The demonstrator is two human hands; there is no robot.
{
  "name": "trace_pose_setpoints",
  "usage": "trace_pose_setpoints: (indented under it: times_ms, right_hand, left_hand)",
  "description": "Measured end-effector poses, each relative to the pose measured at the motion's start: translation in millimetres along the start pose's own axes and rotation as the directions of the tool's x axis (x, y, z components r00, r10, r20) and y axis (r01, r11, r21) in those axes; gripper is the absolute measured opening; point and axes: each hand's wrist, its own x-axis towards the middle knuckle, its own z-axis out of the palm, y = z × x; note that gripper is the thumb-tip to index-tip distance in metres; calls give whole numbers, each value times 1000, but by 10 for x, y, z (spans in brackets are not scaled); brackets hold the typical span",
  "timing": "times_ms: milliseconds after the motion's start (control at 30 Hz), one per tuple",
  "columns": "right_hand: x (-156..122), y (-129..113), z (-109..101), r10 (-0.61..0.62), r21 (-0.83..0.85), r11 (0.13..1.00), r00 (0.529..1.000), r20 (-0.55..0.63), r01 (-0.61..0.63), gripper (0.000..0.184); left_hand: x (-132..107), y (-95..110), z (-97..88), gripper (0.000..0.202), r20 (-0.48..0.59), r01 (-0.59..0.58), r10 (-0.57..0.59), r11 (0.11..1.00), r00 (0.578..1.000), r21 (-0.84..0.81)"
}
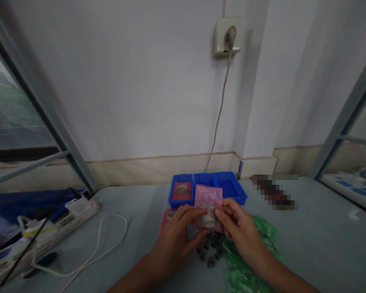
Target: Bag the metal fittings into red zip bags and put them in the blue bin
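Note:
Both hands hold up a small pink plastic bag (pixel 208 202) above the table, upright, with small grey pieces showing in its lower part. My left hand (pixel 177 235) pinches the bag's left lower edge. My right hand (pixel 239 228) pinches its right lower edge. Under the hands lies a heap of several small dark parts (pixel 210 248) on the grey table (pixel 317 244). A pile of green plastic bags (pixel 247 260) lies under my right wrist. More pink bags (pixel 167 217) lie behind my left hand.
Three blue bins (pixel 232 188) stand side by side behind the bag, the left one (pixel 181 191) holding a pink bag. A white power strip (pixel 76 209) with cables lies at the left. A wall socket (pixel 227 37) with a cord is above. A blurred object (pixel 274 192) lies right.

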Motion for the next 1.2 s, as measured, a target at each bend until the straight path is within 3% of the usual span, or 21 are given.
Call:
trace_pose_setpoints:
  times_ms: [233, 400, 667, 900, 1033, 1200]
  right_hand:
    - [1, -27, 2, 13, 5, 1000, 1000, 24, -13, 46]
    - [-4, 17, 2, 16, 12, 1000, 1000, 12, -16, 48]
    - [-4, 62, 21, -10, 45, 999, 998, -69, 13, 73]
    - [11, 89, -17, -26, -34, 999, 1000, -9, 26, 43]
    - [12, 80, -26, -42, -90, 995, 999, 1, 42, 36]
    - [2, 52, -30, -37, -89, 995, 999, 4, 38, 35]
  left_hand:
    - [24, 3, 2, 39, -50, -7, 10, 998, 999, 57]
    - [17, 6, -2, 33, -103, -69, 76, 995, 992, 69]
    - [22, -32, 10, 33, -98, -75, 89, 987, 991, 140]
    - [17, -74, -2, 32, -59, -58, 66, 991, 996, 122]
    - [8, -80, 0, 33, -58, -31, 40, 989, 998, 143]
    - [15, -107, -2, 32, -113, -67, 89, 980, 990, 185]
